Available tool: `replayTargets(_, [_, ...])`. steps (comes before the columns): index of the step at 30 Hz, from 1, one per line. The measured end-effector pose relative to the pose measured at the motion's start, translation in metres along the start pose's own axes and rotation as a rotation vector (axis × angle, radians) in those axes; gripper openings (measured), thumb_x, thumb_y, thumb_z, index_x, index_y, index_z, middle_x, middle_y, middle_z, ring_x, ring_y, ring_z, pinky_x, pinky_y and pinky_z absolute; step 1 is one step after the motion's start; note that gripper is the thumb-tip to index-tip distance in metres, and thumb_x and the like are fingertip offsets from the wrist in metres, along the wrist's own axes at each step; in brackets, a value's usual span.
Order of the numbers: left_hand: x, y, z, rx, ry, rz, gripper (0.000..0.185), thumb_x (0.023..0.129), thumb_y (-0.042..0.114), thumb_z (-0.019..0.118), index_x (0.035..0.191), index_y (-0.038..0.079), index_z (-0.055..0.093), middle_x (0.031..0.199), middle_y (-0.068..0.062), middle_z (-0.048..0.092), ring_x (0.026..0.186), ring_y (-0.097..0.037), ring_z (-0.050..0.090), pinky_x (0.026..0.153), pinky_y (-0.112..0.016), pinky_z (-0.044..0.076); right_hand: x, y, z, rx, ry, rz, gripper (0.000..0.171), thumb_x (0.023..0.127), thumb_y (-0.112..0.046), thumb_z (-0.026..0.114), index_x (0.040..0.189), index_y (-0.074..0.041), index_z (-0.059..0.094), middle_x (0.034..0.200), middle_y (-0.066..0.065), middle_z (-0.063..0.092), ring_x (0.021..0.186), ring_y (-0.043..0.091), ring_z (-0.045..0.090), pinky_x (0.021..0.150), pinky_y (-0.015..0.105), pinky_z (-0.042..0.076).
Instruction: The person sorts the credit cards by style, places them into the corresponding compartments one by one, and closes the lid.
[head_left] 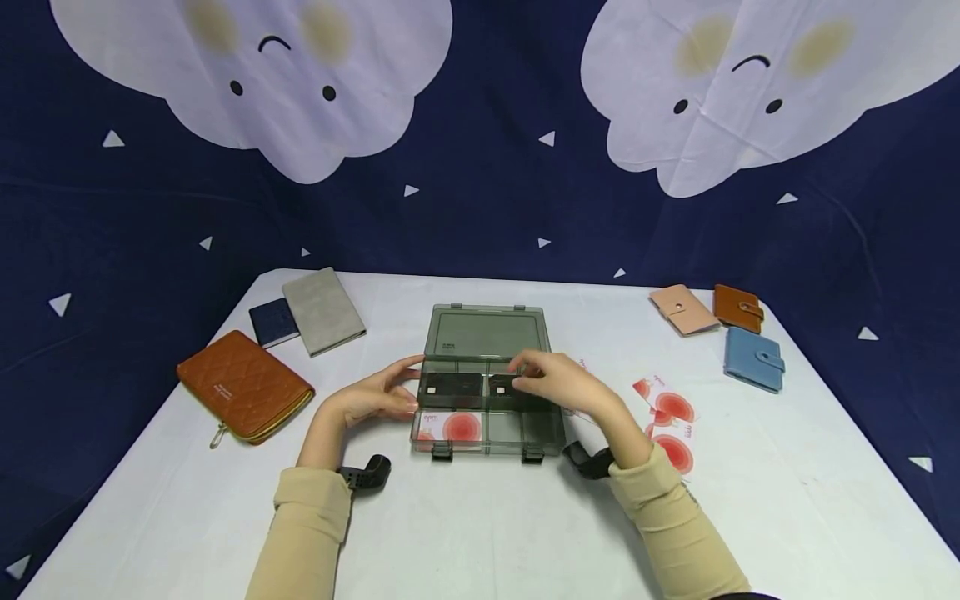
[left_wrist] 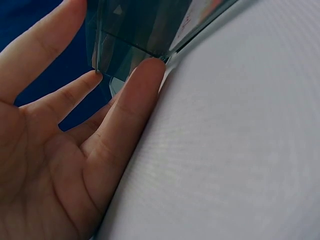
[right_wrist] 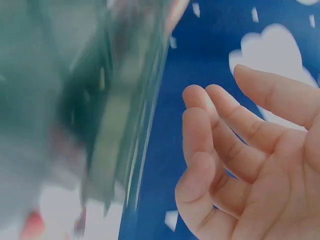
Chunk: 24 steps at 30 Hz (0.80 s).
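Observation:
A translucent grey-green compartment box (head_left: 486,448) lies on the table, its lid (head_left: 491,332) folded back. A black card (head_left: 463,390) with a small pale square sits in a left compartment, and a second black card (head_left: 501,398) sits in the one to its right. In the front left compartment lies a white card with red circles (head_left: 459,427). My left hand (head_left: 375,396) is spread at the box's left side, thumb (left_wrist: 142,85) at its corner. Over the right compartments hovers my right hand (head_left: 558,382), fingers loosely bent and nothing between them in the right wrist view.
Loose red-and-white cards (head_left: 675,450) lie right of the box. Farther right are a pink wallet (head_left: 684,310), a brown one (head_left: 737,307) and a blue one (head_left: 752,358). At left stand out a quilted brown zip wallet (head_left: 243,383), a navy booklet (head_left: 273,322) and a grey notebook (head_left: 324,310).

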<state>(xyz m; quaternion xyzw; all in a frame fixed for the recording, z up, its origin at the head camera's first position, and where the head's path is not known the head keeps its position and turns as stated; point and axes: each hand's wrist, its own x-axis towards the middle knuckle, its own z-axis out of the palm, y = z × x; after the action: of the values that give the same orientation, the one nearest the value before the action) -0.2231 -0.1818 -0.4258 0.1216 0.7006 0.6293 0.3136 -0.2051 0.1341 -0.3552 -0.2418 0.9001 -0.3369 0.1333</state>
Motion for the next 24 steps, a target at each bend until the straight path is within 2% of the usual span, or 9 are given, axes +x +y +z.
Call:
replayTargets(3, [0.000, 0.000, 0.000, 0.006, -0.006, 0.004, 0.089, 0.081, 0.003, 0.067, 0.149, 0.012, 0.010, 0.146, -0.023, 0.015, 0.088, -0.011, 0.057, 0.078, -0.029, 0.050, -0.005, 0.023, -0.021, 0.085, 0.055, 0.083, 0.025, 0.090, -0.015, 0.057, 0.111, 0.000, 0.057, 0.092, 0.015, 0.062, 0.077, 0.027, 0.059, 0.068, 0.038, 0.048])
replayTargets(6, [-0.001, 0.000, 0.000, 0.008, -0.007, 0.005, 0.091, 0.080, 0.005, 0.068, 0.149, 0.012, 0.010, 0.146, -0.023, 0.015, 0.088, -0.011, 0.057, 0.079, -0.029, 0.050, -0.009, 0.044, -0.034, 0.110, 0.047, 0.173, 0.027, 0.086, -0.010, 0.060, 0.108, 0.004, 0.055, 0.092, 0.018, 0.060, 0.078, 0.030, 0.058, 0.071, 0.041, 0.048])
replayTargets(9, [0.000, 0.001, 0.000, 0.010, -0.002, 0.002, 0.091, 0.080, 0.005, 0.069, 0.149, 0.012, 0.011, 0.146, -0.023, 0.016, 0.089, -0.012, 0.057, 0.079, -0.029, 0.050, -0.013, 0.060, -0.041, 0.044, -0.031, 0.253, 0.036, 0.078, -0.008, 0.069, 0.107, 0.004, 0.051, 0.094, 0.017, 0.057, 0.082, 0.026, 0.054, 0.072, 0.037, 0.045])
replayTargets(12, [0.000, 0.000, 0.000, 0.014, 0.000, -0.002, 0.091, 0.080, 0.006, 0.069, 0.149, 0.012, 0.011, 0.146, -0.022, 0.017, 0.089, -0.012, 0.057, 0.078, -0.029, 0.050, -0.015, 0.069, -0.044, -0.083, -0.114, 0.295, 0.048, 0.067, -0.007, 0.078, 0.104, 0.001, 0.049, 0.094, 0.016, 0.053, 0.082, 0.025, 0.050, 0.071, 0.035, 0.042])
replayTargets(15, [0.000, 0.000, 0.000, 0.010, -0.004, 0.002, 0.091, 0.080, 0.005, 0.069, 0.149, 0.012, 0.010, 0.146, -0.023, 0.016, 0.089, -0.012, 0.057, 0.078, -0.029, 0.050, -0.017, 0.073, -0.043, -0.196, -0.168, 0.336, 0.054, 0.059, -0.004, 0.080, 0.103, -0.003, 0.048, 0.093, 0.014, 0.051, 0.082, 0.026, 0.047, 0.070, 0.036, 0.041])
replayTargets(19, [-0.001, 0.000, 0.000, 0.001, -0.006, 0.005, 0.091, 0.080, 0.004, 0.068, 0.149, 0.011, 0.010, 0.146, -0.024, 0.015, 0.089, -0.012, 0.057, 0.079, -0.029, 0.050, -0.018, 0.077, -0.042, -0.231, -0.182, 0.411, 0.057, 0.058, 0.000, 0.079, 0.106, -0.005, 0.047, 0.092, 0.014, 0.052, 0.083, 0.027, 0.047, 0.070, 0.036, 0.040])
replayTargets(24, [-0.001, 0.001, 0.001, 0.005, -0.001, 0.003, 0.091, 0.080, 0.005, 0.069, 0.149, 0.012, 0.011, 0.146, -0.023, 0.016, 0.089, -0.012, 0.057, 0.080, -0.030, 0.050, -0.021, 0.086, -0.045, -0.203, -0.119, 0.454, 0.054, 0.062, 0.001, 0.072, 0.109, -0.001, 0.046, 0.092, 0.017, 0.054, 0.080, 0.027, 0.049, 0.067, 0.035, 0.040])
